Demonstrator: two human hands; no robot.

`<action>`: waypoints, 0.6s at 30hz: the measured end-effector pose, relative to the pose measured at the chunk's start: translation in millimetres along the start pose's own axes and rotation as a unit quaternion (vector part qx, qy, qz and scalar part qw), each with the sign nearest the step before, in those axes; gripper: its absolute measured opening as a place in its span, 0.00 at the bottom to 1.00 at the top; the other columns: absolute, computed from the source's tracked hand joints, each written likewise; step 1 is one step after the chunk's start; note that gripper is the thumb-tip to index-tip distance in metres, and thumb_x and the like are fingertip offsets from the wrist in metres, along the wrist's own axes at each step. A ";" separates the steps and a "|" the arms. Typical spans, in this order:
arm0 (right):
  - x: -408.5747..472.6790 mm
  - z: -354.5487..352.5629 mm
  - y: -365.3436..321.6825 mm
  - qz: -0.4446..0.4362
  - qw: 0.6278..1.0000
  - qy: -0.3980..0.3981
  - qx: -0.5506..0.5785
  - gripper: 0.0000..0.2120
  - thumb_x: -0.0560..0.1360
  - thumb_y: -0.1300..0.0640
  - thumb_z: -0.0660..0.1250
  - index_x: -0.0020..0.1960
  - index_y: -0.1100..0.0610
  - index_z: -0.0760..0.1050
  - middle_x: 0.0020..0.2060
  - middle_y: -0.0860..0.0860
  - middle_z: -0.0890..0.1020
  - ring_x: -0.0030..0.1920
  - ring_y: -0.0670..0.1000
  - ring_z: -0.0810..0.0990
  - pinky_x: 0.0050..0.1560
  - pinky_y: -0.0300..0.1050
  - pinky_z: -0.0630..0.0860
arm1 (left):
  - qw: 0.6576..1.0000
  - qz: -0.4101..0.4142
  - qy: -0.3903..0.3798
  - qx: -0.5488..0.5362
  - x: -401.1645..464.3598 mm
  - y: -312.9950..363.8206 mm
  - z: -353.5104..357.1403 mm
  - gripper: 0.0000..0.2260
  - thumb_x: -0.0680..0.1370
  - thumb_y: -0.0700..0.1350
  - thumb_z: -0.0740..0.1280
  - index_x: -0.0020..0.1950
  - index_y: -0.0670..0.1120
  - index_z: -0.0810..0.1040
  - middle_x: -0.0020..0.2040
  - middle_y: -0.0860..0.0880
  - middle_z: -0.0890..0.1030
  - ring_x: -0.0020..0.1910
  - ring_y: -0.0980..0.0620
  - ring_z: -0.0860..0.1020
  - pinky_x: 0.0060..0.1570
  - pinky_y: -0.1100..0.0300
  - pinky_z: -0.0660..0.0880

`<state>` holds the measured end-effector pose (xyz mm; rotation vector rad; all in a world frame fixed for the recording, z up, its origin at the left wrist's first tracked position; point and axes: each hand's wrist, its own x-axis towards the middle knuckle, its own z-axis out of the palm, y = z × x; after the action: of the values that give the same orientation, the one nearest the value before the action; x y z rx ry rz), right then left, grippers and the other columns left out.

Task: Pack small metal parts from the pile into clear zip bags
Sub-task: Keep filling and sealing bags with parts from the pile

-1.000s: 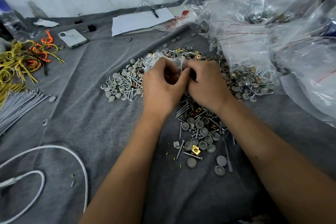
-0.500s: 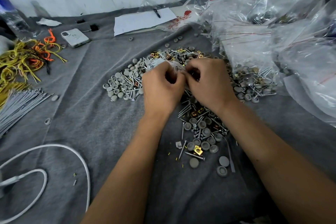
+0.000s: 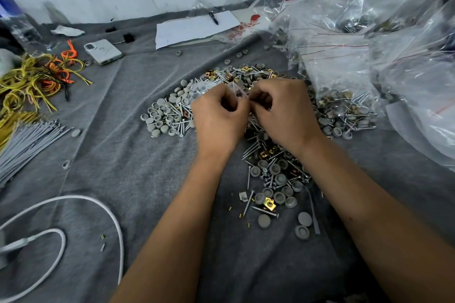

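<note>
A pile of small parts (image 3: 273,174) (screws, grey round caps, gold clips) is spread over the grey cloth (image 3: 138,170) in the middle. Above it, my left hand (image 3: 219,118) and my right hand (image 3: 283,113) meet, fingers curled, both pinching a small clear zip bag (image 3: 236,90) between them. The bag's crumpled body (image 3: 204,87) sticks out past my left hand's fingers. What is inside the bag is hidden by my fingers.
Filled clear zip bags (image 3: 344,76) with red seal lines are heaped at the right. A phone (image 3: 103,51), paper with a pen (image 3: 194,27), yellow and orange ties (image 3: 32,81), grey sticks (image 3: 22,145) and a white cable (image 3: 73,224) lie at the back and left.
Both hands stay together on the bag and have shifted slightly away from me over the pile. The bag's opening now shows more between the fingertips.
</note>
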<state>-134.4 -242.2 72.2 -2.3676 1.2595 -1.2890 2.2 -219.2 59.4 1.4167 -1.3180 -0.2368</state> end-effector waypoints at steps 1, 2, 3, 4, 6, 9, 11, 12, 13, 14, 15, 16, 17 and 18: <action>-0.1 0.1 -0.3 -0.001 1.000 -0.003 0.005 0.01 0.73 0.62 0.75 0.44 0.58 0.84 0.39 0.50 0.85 0.40 0.48 0.82 0.44 0.50 0.80 | 1.000 -0.002 0.001 0.001 0.3 -0.2 -0.3 0.15 0.70 0.36 0.70 0.29 0.50 0.69 0.25 0.55 0.70 0.26 0.59 0.69 0.27 0.68 0.63; 0.0 0.2 -0.4 -0.003 1.000 -0.007 0.011 0.00 0.74 0.62 0.74 0.44 0.58 0.84 0.39 0.50 0.85 0.40 0.48 0.82 0.44 0.49 0.80 | 1.000 -0.002 0.003 0.005 0.7 -0.5 -0.7 0.16 0.69 0.36 0.70 0.29 0.51 0.69 0.25 0.56 0.70 0.26 0.59 0.69 0.27 0.69 0.63; 0.4 0.2 -0.4 -0.004 1.000 -0.011 0.017 0.01 0.74 0.62 0.74 0.44 0.59 0.84 0.39 0.50 0.85 0.39 0.47 0.82 0.44 0.49 0.80 | 1.000 -0.002 0.004 0.012 1.2 -0.9 -1.4 0.16 0.69 0.36 0.71 0.29 0.52 0.68 0.25 0.56 0.70 0.26 0.59 0.69 0.28 0.69 0.63; 0.7 0.1 -0.2 -0.003 1.000 -0.012 0.024 0.01 0.75 0.61 0.74 0.44 0.58 0.83 0.38 0.50 0.85 0.39 0.47 0.81 0.44 0.47 0.80 | 1.000 -0.003 0.005 0.020 1.7 -1.4 -2.1 0.17 0.68 0.36 0.71 0.28 0.52 0.68 0.25 0.56 0.70 0.26 0.59 0.69 0.27 0.68 0.63; 1.4 -0.2 0.2 0.011 0.999 -0.011 0.039 0.03 0.76 0.60 0.74 0.45 0.58 0.82 0.38 0.48 0.84 0.38 0.45 0.81 0.42 0.44 0.79 | 0.999 -0.015 0.010 0.033 2.7 -3.2 -3.7 0.16 0.68 0.37 0.71 0.29 0.51 0.68 0.25 0.55 0.70 0.26 0.58 0.68 0.27 0.67 0.62; 2.8 -1.1 2.2 0.043 0.997 0.008 0.065 0.02 0.77 0.61 0.73 0.47 0.58 0.80 0.38 0.48 0.84 0.37 0.44 0.82 0.41 0.41 0.80 | 0.997 -0.047 0.038 0.043 4.9 -6.5 -7.7 0.12 0.67 0.40 0.70 0.29 0.50 0.69 0.25 0.55 0.71 0.25 0.58 0.68 0.27 0.65 0.63; 3.6 -2.4 3.9 0.070 0.994 0.018 0.087 0.03 0.78 0.63 0.72 0.48 0.58 0.78 0.38 0.49 0.84 0.35 0.41 0.82 0.38 0.38 0.79 | 0.997 -0.052 0.050 0.033 6.1 -6.9 -9.6 0.09 0.67 0.41 0.70 0.32 0.49 0.71 0.26 0.54 0.73 0.25 0.57 0.69 0.29 0.61 0.66; 3.7 -2.9 4.5 0.080 0.992 0.020 0.096 0.03 0.79 0.63 0.71 0.49 0.58 0.77 0.38 0.49 0.84 0.34 0.40 0.82 0.36 0.36 0.78 | 0.998 -0.045 0.047 0.022 6.2 -6.4 -9.7 0.08 0.67 0.41 0.71 0.34 0.49 0.72 0.27 0.54 0.74 0.26 0.57 0.70 0.29 0.60 0.68; 3.3 -3.0 4.4 0.086 0.991 0.020 0.102 0.04 0.79 0.64 0.70 0.49 0.58 0.76 0.37 0.49 0.84 0.33 0.39 0.82 0.34 0.35 0.78 | 0.999 -0.031 0.039 0.012 5.8 -5.2 -9.4 0.08 0.68 0.42 0.72 0.35 0.48 0.73 0.28 0.53 0.75 0.27 0.57 0.72 0.30 0.62 0.69; 2.6 -2.8 4.1 0.090 0.990 0.020 0.107 0.04 0.79 0.65 0.70 0.49 0.58 0.75 0.37 0.49 0.85 0.33 0.40 0.82 0.33 0.35 0.77 | 0.999 -0.015 0.028 0.009 4.8 -3.7 -8.2 0.08 0.70 0.42 0.72 0.36 0.49 0.74 0.29 0.53 0.75 0.28 0.58 0.72 0.30 0.66 0.68; 1.9 -2.2 3.6 0.093 0.989 0.021 0.110 0.05 0.79 0.65 0.69 0.49 0.58 0.75 0.36 0.49 0.85 0.32 0.41 0.82 0.32 0.35 0.77 | 1.000 0.000 0.015 0.014 3.3 -2.4 -6.6 0.09 0.71 0.42 0.72 0.36 0.49 0.73 0.29 0.54 0.75 0.28 0.59 0.72 0.29 0.68 0.66; 1.2 -1.6 3.3 0.095 0.989 0.023 0.111 0.05 0.79 0.65 0.69 0.48 0.58 0.74 0.36 0.49 0.85 0.31 0.41 0.82 0.31 0.34 0.76 | 1.000 0.013 0.002 0.025 1.8 -1.7 -5.1 0.10 0.72 0.42 0.72 0.35 0.50 0.73 0.28 0.54 0.75 0.28 0.59 0.72 0.29 0.68 0.66; 1.0 -1.4 3.4 0.100 0.989 0.026 0.110 0.05 0.79 0.65 0.69 0.47 0.59 0.74 0.35 0.49 0.84 0.30 0.41 0.82 0.31 0.34 0.76 | 0.999 0.022 -0.007 0.040 0.6 -1.7 -4.1 0.11 0.73 0.43 0.72 0.34 0.50 0.73 0.28 0.54 0.74 0.27 0.58 0.71 0.29 0.66 0.66; 1.3 -1.6 3.8 0.108 0.988 0.031 0.109 0.06 0.79 0.65 0.69 0.47 0.59 0.74 0.35 0.49 0.84 0.30 0.41 0.82 0.31 0.34 0.76 | 0.998 0.027 -0.009 0.050 0.2 -2.0 -4.2 0.11 0.73 0.43 0.71 0.32 0.49 0.73 0.27 0.53 0.74 0.26 0.58 0.69 0.29 0.62 0.66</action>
<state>-137.6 -245.2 72.0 -1.9965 1.2787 -1.3619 6.5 -217.5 59.4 1.4638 -1.3977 -0.1504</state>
